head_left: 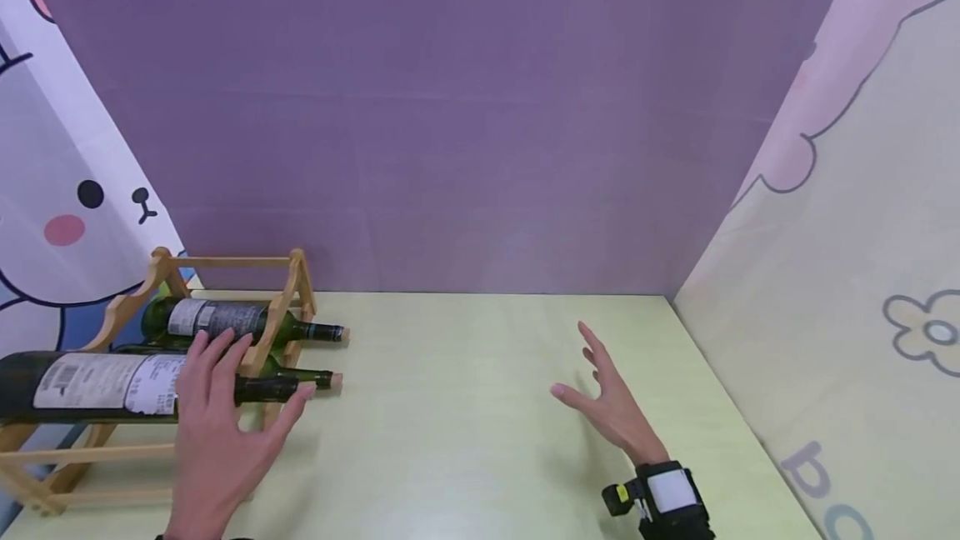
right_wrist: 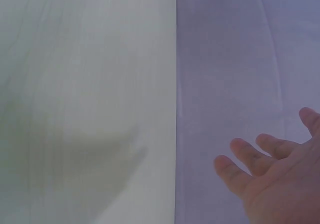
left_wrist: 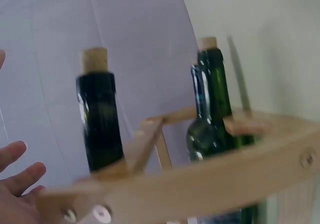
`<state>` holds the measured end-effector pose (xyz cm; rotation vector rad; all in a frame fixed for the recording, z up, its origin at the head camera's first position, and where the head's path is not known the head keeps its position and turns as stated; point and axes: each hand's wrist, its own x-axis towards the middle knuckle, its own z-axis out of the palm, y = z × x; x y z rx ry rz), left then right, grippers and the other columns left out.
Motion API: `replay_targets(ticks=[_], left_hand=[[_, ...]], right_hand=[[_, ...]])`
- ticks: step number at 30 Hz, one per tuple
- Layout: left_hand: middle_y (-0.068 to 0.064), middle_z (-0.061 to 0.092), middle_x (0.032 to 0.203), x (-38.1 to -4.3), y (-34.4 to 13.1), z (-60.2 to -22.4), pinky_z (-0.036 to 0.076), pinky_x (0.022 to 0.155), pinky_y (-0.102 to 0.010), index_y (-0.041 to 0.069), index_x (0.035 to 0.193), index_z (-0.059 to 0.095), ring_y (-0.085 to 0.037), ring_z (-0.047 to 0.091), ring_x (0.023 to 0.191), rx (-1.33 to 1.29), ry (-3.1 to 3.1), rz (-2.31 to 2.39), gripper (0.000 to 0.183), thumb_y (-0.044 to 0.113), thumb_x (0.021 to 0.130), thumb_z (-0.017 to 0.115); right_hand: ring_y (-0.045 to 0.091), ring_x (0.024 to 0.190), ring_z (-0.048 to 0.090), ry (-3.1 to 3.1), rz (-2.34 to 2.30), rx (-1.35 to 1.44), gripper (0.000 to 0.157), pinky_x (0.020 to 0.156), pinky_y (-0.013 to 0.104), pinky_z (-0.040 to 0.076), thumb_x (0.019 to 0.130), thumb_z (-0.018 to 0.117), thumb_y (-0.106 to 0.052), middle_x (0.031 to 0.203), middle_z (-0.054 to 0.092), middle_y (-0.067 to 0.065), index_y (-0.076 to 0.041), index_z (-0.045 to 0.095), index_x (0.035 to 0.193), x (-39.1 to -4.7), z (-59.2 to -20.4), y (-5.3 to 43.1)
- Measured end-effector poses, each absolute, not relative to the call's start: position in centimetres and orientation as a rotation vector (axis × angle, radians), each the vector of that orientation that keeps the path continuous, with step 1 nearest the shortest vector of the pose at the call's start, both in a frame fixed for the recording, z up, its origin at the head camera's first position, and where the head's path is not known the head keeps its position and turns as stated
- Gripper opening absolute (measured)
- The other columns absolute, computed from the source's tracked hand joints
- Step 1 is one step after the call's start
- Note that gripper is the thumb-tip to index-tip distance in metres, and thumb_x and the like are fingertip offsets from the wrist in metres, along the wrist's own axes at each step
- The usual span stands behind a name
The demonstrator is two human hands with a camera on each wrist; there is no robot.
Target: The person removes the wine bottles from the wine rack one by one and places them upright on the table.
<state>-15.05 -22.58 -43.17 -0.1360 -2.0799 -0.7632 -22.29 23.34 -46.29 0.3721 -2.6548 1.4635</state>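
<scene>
A light wooden wine rack stands at the left of the table with several corked wine bottles lying in it. The nearest, a dark wine bottle with a white label, lies across the front, its neck pointing right. My left hand is over this bottle, fingers spread and thumb near its neck; in the left wrist view no finger curls round the corked neck. Behind it, a green wine bottle lies higher, and another bottle neck sticks out between. Over the table's right side, my right hand hangs with fingers extended, holding nothing.
The pale table meets a purple backdrop at its far edge. A printed cartoon panel rises behind the rack, and a light wall panel with a flower print borders the right side.
</scene>
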Motion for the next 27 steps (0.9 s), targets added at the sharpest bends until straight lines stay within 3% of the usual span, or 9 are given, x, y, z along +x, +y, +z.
replay_targets(ticks=[12, 16, 19, 23, 27], left_hand=[[-0.027, 0.046, 0.147, -13.1, -25.1, -44.1, 0.019, 0.124, -0.057, -0.003, 0.139, 0.053, -0.044, 0.031, 0.146, 0.032, -2.159, -0.713, 0.110, 0.087, 0.076, 0.058], [-0.026, 0.047, 0.141, -12.5, -25.6, -44.4, 0.027, 0.116, -0.058, -0.004, 0.135, 0.055, -0.044, 0.036, 0.137, 0.132, -2.201, -0.698, 0.097, 0.062, 0.070, 0.086], [-0.026, 0.046, 0.137, -11.9, -25.8, -44.8, 0.030, 0.108, -0.058, -0.006, 0.131, 0.055, -0.043, 0.035, 0.132, 0.258, -2.238, -0.680, 0.086, 0.036, 0.066, 0.093], [-0.028, 0.045, 0.130, -11.5, -26.0, -45.1, 0.028, 0.103, -0.059, -0.008, 0.122, 0.055, -0.045, 0.036, 0.125, 0.336, -2.245, -0.640, 0.079, 0.047, 0.074, 0.086], [-0.029, 0.048, 0.121, -11.3, -26.3, -45.4, 0.028, 0.102, -0.059, -0.009, 0.111, 0.056, -0.047, 0.038, 0.118, 0.343, -2.233, -0.583, 0.102, 0.086, 0.076, 0.058]], right_hand=[[0.046, 0.155, 0.022, -2.587, 1.496, 0.467, 0.093, 0.118, 0.068, 0.024, 0.094, 0.071, -0.030, 0.173, 0.011, 0.010, -0.027, 0.012, 0.165, -21.8, -45.8, 22.9], [0.046, 0.155, 0.022, -2.578, 1.526, 0.493, 0.092, 0.118, 0.069, 0.023, 0.094, 0.070, -0.029, 0.173, 0.011, 0.009, -0.028, 0.011, 0.165, -21.6, -45.6, 22.7], [0.046, 0.155, 0.022, -2.575, 1.534, 0.517, 0.092, 0.118, 0.069, 0.023, 0.094, 0.069, -0.031, 0.173, 0.011, 0.010, -0.028, 0.010, 0.165, -21.5, -45.6, 22.5], [0.046, 0.155, 0.023, -2.565, 1.545, 0.530, 0.092, 0.118, 0.069, 0.023, 0.094, 0.069, -0.031, 0.173, 0.012, 0.011, -0.028, 0.010, 0.165, -21.3, -45.6, 22.3], [0.045, 0.155, 0.023, -2.566, 1.564, 0.531, 0.091, 0.118, 0.069, 0.023, 0.095, 0.068, -0.028, 0.173, 0.013, 0.012, -0.027, 0.010, 0.165, -21.1, -45.7, 22.1]])
